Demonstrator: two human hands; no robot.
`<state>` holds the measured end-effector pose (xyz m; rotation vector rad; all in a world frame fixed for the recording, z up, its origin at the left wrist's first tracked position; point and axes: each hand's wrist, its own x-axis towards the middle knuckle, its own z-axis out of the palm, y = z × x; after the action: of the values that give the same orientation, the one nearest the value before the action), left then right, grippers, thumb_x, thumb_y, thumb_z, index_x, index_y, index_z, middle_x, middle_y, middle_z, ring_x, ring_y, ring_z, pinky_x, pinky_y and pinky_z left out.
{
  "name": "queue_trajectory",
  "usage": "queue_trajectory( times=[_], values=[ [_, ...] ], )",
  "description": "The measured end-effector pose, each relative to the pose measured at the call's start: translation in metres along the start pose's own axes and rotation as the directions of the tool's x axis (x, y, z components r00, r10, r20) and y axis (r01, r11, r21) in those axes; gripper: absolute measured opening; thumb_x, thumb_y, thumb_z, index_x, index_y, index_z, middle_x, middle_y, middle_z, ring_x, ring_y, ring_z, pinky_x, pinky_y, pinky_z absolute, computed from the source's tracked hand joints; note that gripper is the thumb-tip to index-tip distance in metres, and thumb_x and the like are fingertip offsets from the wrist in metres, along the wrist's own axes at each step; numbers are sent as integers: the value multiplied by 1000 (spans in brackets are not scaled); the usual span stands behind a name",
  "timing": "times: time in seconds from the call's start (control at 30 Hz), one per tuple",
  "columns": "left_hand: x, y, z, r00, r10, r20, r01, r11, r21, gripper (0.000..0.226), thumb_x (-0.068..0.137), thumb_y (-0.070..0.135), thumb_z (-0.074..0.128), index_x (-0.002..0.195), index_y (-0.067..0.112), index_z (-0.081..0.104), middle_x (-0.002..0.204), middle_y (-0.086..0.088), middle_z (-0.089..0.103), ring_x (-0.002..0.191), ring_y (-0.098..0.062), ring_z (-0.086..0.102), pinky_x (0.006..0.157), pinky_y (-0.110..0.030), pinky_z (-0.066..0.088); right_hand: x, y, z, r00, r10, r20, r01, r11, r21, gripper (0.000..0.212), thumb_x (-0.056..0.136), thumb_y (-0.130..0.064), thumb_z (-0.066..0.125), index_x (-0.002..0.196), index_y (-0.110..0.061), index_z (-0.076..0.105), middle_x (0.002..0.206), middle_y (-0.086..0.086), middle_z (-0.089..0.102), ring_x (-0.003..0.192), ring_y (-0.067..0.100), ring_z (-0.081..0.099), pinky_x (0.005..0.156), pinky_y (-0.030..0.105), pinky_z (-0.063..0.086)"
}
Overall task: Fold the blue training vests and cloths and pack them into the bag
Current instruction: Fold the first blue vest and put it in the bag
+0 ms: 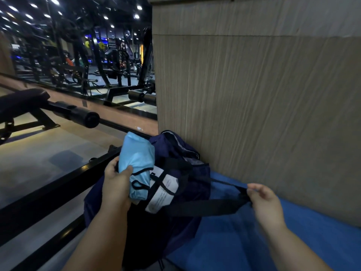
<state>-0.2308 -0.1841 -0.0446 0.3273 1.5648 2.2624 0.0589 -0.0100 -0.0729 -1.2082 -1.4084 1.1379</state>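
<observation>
A dark navy bag [181, 184] sits against a wooden wall, its top sagging open, with a white label on its side. My left hand [117, 182] grips a folded light blue vest [136, 163] with black trim, held over the bag's left edge. My right hand [263, 200] pinches the bag's black strap [207, 208] and pulls it taut to the right. The bag's inside is dark and I cannot see its contents.
A blue mat [254, 241] lies under and right of the bag. The wooden wall [254, 94] stands close behind. A black rail [48, 188] runs along the left, with a padded bench [25, 100] and gym machines beyond it.
</observation>
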Motion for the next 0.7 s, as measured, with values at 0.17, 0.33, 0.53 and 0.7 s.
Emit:
queue_trajectory(
  times=[0.17, 0.33, 0.53, 0.7],
  values=[
    [4, -2, -7, 989, 79, -124, -78, 997, 12, 35, 92, 4, 55, 126, 11, 52, 112, -14, 65, 87, -29, 66, 68, -35, 52, 5, 0, -48, 974, -115, -194, 111, 993, -33, 24, 94, -2, 55, 83, -22, 62, 82, 7, 61, 62, 2, 52, 54, 5, 38],
    [0, -5, -4, 996, 91, -22, -81, 957, 279, 36, 90, 4, 57, 120, 24, 55, 108, -8, 64, 84, -24, 64, 70, -35, 50, 1, 25, -66, 995, -17, -96, -14, 949, -316, 20, 92, 2, 56, 84, -11, 69, 90, 10, 66, 86, 23, 56, 73, 28, 39],
    [-23, -9, 28, 977, -76, 199, 69, 997, 39, 35, 93, 2, 57, 119, 25, 57, 107, -10, 68, 92, -31, 67, 75, -39, 54, 6, 38, -58, 974, 185, 134, -54, 757, -651, 38, 93, -3, 50, 70, -26, 69, 97, 7, 73, 86, 21, 65, 80, 31, 48],
    [-32, -20, 34, 950, -155, 270, 173, 984, -43, 34, 94, 1, 55, 121, 22, 54, 111, -11, 66, 91, -30, 67, 69, -37, 53, 0, 7, -27, 992, -10, 122, 112, 493, -863, 26, 91, -31, 52, 116, -32, 59, 125, 6, 59, 122, 28, 48, 100, 34, 35]
  ],
)
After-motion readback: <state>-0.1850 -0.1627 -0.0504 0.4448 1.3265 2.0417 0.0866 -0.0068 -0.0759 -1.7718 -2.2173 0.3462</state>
